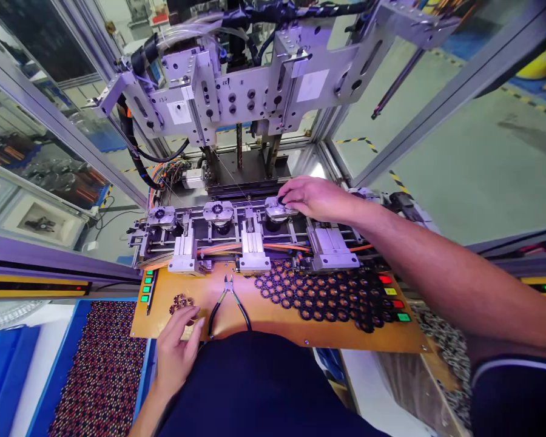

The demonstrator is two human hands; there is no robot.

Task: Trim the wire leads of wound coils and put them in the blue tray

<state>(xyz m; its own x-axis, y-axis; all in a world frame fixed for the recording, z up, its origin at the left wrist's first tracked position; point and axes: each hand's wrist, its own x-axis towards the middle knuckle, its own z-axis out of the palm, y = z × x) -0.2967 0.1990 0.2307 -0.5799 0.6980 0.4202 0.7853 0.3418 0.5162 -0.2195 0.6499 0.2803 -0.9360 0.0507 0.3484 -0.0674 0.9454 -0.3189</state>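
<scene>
Rings (318, 294), dark and round, in a wide cluster on the right half of the orange board (273, 328). On the far side, right hand (318, 199) at the third metal fixture (273, 211) from the left, fingers narrowed about a small dark part (281, 200) on top; cannot tell if gripped or only touched. Near left, left hand (177, 346) loosely spread, thumb apart, at a small group of copper-coloured rings (181, 301). Just right of these, pliers (228, 287), handles apart.

One pliers (228, 284), tabletop (273, 331) front edge; four mixed-color buttons (390, 292), right edge; four green buttons (146, 289), left; three fixtures (218, 210), beyond back.
</scene>
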